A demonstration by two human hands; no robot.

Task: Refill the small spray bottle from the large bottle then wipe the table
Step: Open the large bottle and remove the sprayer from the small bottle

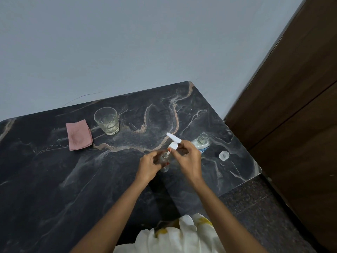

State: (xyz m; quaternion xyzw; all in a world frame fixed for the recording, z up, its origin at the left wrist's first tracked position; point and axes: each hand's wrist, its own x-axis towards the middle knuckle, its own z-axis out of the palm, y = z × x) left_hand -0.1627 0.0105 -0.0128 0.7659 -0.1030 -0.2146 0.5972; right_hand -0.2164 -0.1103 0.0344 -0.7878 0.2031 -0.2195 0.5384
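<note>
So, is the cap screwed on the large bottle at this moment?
No, the neck of the large bottle is open, and its cap lies apart on the table beside it.

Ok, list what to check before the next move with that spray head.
1. Grip: left hand holds small spray bottle: ok.
2. Grip: right hand holds spray head, tube at the neck: ok.
3. Seating: spray head on the neck: not ok, raised.
4. Source: large bottle open, cap on table: ok.
5. Fill level in small spray bottle: cannot tell.
6. Wiping: pink cloth on table: ok.
</note>
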